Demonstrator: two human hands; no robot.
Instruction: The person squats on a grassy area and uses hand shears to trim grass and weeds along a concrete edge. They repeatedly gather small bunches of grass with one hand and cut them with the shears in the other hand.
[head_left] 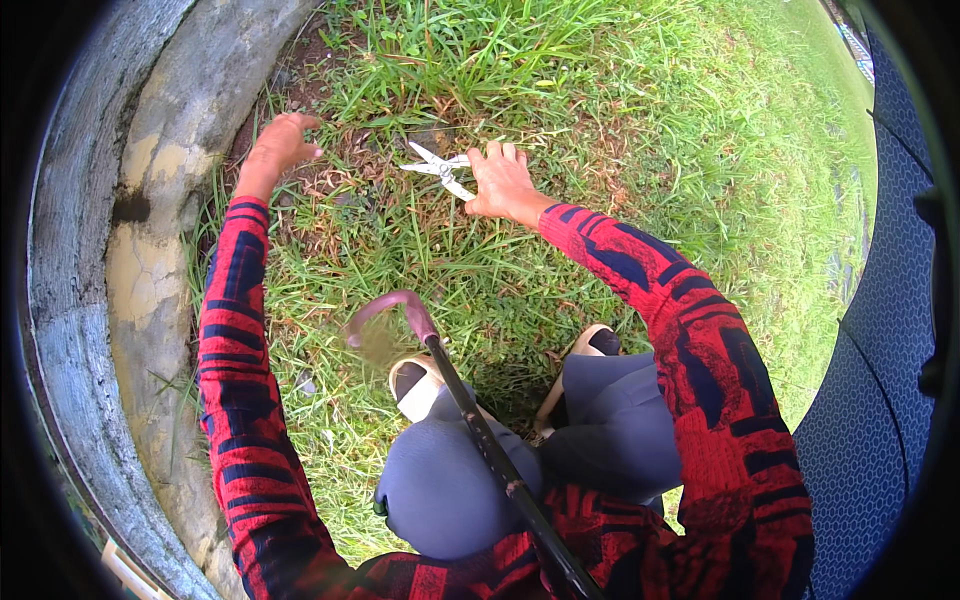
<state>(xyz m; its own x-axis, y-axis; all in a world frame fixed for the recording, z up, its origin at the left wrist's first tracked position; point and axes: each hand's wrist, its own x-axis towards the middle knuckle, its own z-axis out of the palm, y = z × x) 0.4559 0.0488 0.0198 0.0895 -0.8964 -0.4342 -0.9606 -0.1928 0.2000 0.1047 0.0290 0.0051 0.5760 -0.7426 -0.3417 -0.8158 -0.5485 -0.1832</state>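
Observation:
My right hand (497,180) is wrapped around the handles of a pair of pale scissors (446,172). Their blades stand apart and point left, just above cut-looking, brownish grass. On the left, my left hand (280,150) hovers over the grass near a concrete edge, its fingers apart and nothing visible in them. Between my forearms an umbrella handle (405,303), pink and hooked, tops a black shaft (480,425) that runs down across my lap. A blurred brownish patch (378,340) shows beside the hook.
A weathered, curved concrete wall (150,270) borders the grass on the left. Taller grass (480,50) grows ahead of my hands. At the right hangs a dark blue patterned umbrella canopy (870,430). My knees (450,485) are bent, with light shoes (418,392) on the grass.

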